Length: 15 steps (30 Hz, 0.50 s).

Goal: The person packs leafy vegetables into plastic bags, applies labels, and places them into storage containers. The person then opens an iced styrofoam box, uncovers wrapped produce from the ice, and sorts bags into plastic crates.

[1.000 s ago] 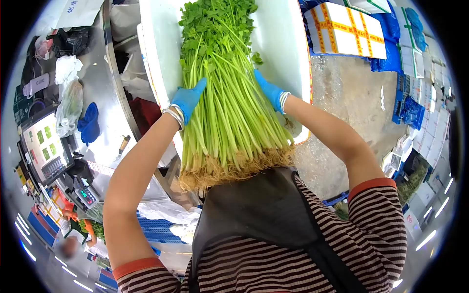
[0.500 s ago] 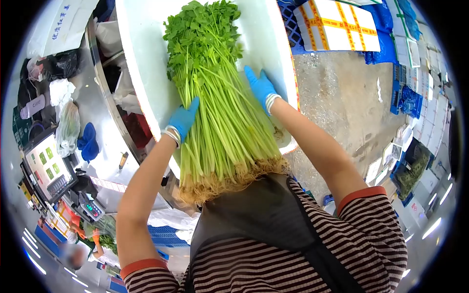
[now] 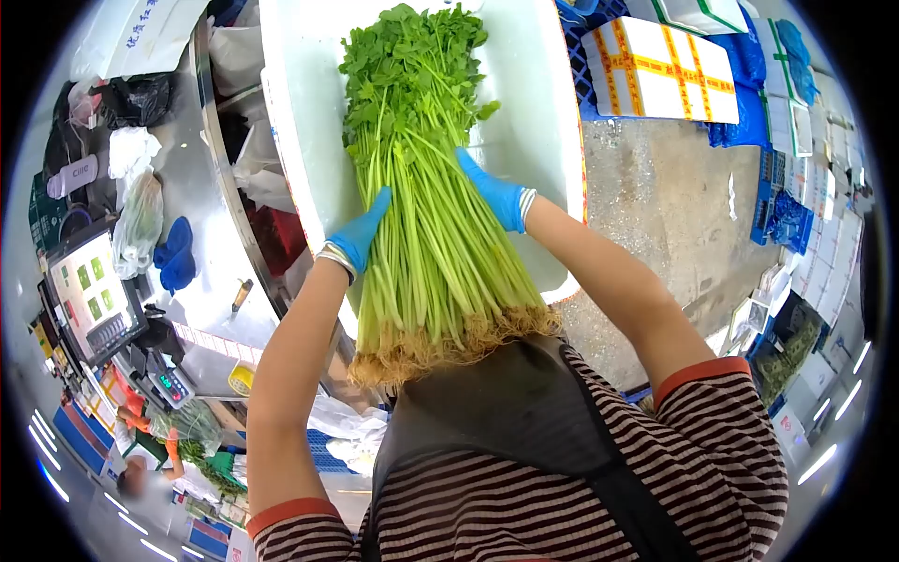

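A large bunch of celery (image 3: pixel 435 225) lies in a white foam box (image 3: pixel 538 112), leafy tops at the far end and pale roots overhanging the near edge by my dark apron. My left hand (image 3: pixel 360 234), in a blue glove, grips the stalks from the left, its thumb along the edge and its other fingers hidden beneath or behind them. On the opposite side my right hand (image 3: pixel 496 195), also gloved in blue, presses against the stalks, its fingers partly hidden. The bunch is held between both hands.
A steel table (image 3: pixel 201 201) on the left carries plastic bags, a blue cloth (image 3: pixel 174 255), a screen (image 3: pixel 94 292) and a scale (image 3: pixel 171 384). A taped white foam box (image 3: pixel 660 70) stands at right. A co-worker in orange gloves (image 3: pixel 172 448) is at lower left.
My right hand has moved in from the box's right side onto the celery, its fingers now against the stalks. My left hand stays at the left side. The view has shifted slightly.
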Motion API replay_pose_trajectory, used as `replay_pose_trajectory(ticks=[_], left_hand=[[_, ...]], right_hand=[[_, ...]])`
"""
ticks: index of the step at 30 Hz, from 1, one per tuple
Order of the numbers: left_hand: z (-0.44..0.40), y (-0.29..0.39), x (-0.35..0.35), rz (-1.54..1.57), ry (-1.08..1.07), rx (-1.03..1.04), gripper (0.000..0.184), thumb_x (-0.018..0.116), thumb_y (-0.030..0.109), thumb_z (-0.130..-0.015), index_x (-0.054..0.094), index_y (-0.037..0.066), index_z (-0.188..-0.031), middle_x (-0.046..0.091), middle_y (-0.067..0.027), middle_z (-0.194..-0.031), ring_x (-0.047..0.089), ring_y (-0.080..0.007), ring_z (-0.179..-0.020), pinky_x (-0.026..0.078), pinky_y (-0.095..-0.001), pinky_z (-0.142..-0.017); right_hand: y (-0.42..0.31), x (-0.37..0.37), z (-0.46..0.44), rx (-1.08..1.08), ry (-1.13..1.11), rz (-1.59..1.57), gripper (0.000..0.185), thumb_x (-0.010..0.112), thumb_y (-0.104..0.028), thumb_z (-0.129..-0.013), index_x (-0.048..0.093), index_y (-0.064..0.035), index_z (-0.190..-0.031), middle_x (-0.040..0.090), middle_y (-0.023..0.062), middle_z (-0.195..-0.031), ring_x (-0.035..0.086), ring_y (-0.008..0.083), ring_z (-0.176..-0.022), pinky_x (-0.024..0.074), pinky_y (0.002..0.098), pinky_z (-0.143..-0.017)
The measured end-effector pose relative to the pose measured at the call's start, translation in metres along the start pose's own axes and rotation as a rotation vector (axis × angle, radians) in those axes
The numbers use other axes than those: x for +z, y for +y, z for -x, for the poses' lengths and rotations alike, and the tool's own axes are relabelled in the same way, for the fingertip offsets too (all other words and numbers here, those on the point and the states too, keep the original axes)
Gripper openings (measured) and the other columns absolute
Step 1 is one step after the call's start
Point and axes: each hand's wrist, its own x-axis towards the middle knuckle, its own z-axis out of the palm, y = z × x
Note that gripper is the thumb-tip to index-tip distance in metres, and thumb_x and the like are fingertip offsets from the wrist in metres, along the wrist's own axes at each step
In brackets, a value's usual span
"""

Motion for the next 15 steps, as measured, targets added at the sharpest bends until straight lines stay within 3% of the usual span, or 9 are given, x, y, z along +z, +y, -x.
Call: replay_pose_trajectory(ticks=[1, 3, 4, 5, 7, 8, 11, 15], left_hand=[[-0.004, -0.003, 0.000, 0.086, -0.082, -0.047, 0.093, 0.055, 0.069, -0.080, 0.045, -0.007, -0.133, 0.053, -0.0200, -0.131, 0.053, -0.0251, -0.117, 0.039, -0.0313, -0.101], [-0.017, -0.009, 0.000, 0.263, -0.238, -0.130, 0.087, 0.066, 0.060, -0.079, 0.043, -0.003, -0.135, 0.056, -0.0189, -0.126, 0.059, -0.0221, -0.108, 0.047, -0.0326, -0.094], [-0.017, -0.010, 0.000, 0.284, -0.230, -0.143, 0.074, 0.073, 0.047, -0.079, 0.050, -0.004, -0.128, 0.061, -0.0159, -0.120, 0.063, -0.0192, -0.099, 0.051, -0.0298, -0.088], [-0.017, -0.011, -0.001, 0.309, -0.259, -0.105, 0.070, 0.072, 0.045, -0.081, 0.052, -0.004, -0.127, 0.062, -0.0150, -0.118, 0.064, -0.0188, -0.098, 0.051, -0.0297, -0.088], [-0.005, -0.008, 0.001, 0.346, -0.325, -0.034, 0.062, 0.072, 0.040, -0.083, 0.054, -0.003, -0.124, 0.064, -0.0132, -0.114, 0.064, -0.0181, -0.096, 0.051, -0.0296, -0.087], [-0.001, -0.004, 0.000, 0.306, -0.304, -0.010, 0.050, 0.070, 0.031, -0.085, 0.057, -0.002, -0.121, 0.065, -0.0117, -0.112, 0.064, -0.0178, -0.095, 0.052, -0.0300, -0.085], [0.018, -0.001, -0.001, 0.425, -0.272, 0.169, 0.045, 0.070, 0.026, -0.085, 0.059, -0.001, -0.119, 0.066, -0.0120, -0.110, 0.065, -0.0178, -0.094, 0.052, -0.0303, -0.084], [0.040, 0.005, -0.003, 0.641, -0.283, 0.146, 0.041, 0.068, 0.014, -0.084, 0.058, -0.003, -0.120, 0.066, -0.0110, -0.106, 0.066, -0.0183, -0.092, 0.054, -0.0303, -0.082]], right_hand=[[-0.001, 0.003, -0.004, 0.032, -0.047, 0.025, 0.085, 0.033, -0.073, -0.087, 0.038, -0.0100, -0.143, 0.050, 0.0146, -0.137, 0.056, 0.0223, -0.116, 0.0482, 0.0366, -0.095], [0.011, 0.019, -0.019, -0.023, 0.176, 0.372, 0.089, 0.041, -0.072, -0.086, 0.033, -0.0073, -0.146, 0.050, 0.0213, -0.136, 0.053, 0.0239, -0.120, 0.0419, 0.0408, -0.101], [0.013, 0.032, -0.025, -0.054, 0.172, 0.434, 0.086, 0.049, -0.066, -0.085, 0.036, -0.0047, -0.143, 0.052, 0.0213, -0.133, 0.055, 0.0239, -0.117, 0.0440, 0.0408, -0.098], [0.013, 0.042, -0.028, -0.087, 0.170, 0.491, 0.084, 0.058, -0.061, -0.084, 0.039, -0.0022, -0.141, 0.054, 0.0213, -0.130, 0.057, 0.0239, -0.114, 0.0461, 0.0408, -0.096], [0.008, 0.053, -0.014, -0.099, 0.110, 0.353, 0.072, 0.063, -0.048, -0.085, 0.045, -0.0008, -0.136, 0.059, 0.0180, -0.123, 0.061, 0.0228, -0.107, 0.0496, 0.0376, -0.092], [0.007, 0.055, -0.009, -0.103, 0.082, 0.287, 0.066, 0.066, -0.041, -0.085, 0.048, -0.0002, -0.133, 0.061, 0.0164, -0.120, 0.062, 0.0222, -0.104, 0.0513, 0.0361, -0.089], [0.014, 0.038, 0.004, -0.226, -0.018, 0.066, 0.047, 0.065, -0.028, -0.088, 0.055, -0.0006, -0.125, 0.065, 0.0121, -0.110, 0.066, 0.0208, -0.093, 0.0544, 0.0320, -0.083], [0.013, 0.028, 0.029, -0.263, -0.053, -0.131, 0.046, 0.062, -0.030, -0.089, 0.055, 0.0004, -0.123, 0.066, 0.0124, -0.110, 0.066, 0.0198, -0.094, 0.0546, 0.0329, -0.083]])
